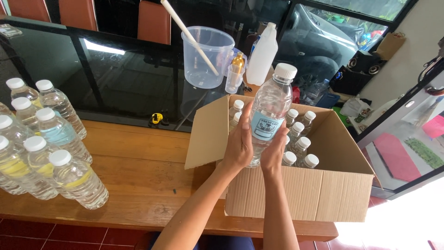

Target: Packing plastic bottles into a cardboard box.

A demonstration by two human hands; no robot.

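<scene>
Bottle [269,111] with clear liquid and a white cap is held upright over the open cardboard box [300,194].

Left hand [239,146] and right hand [274,153] both grasp the bottle at its lower half, one on each side of the pale blue label. Inside the box stand more capped bottles [298,139] of the same kind. More such bottles [41,143] lie and stand on the wooden table [138,162] at the left. Behind the box, a clear plastic jug [208,58] holds a long stick [189,34], and a white canister [262,55] stands near it.

Clear plastic bottle [269,111], white cap, pale blue label, tilted slightly right, held above open cardboard box
</scene>
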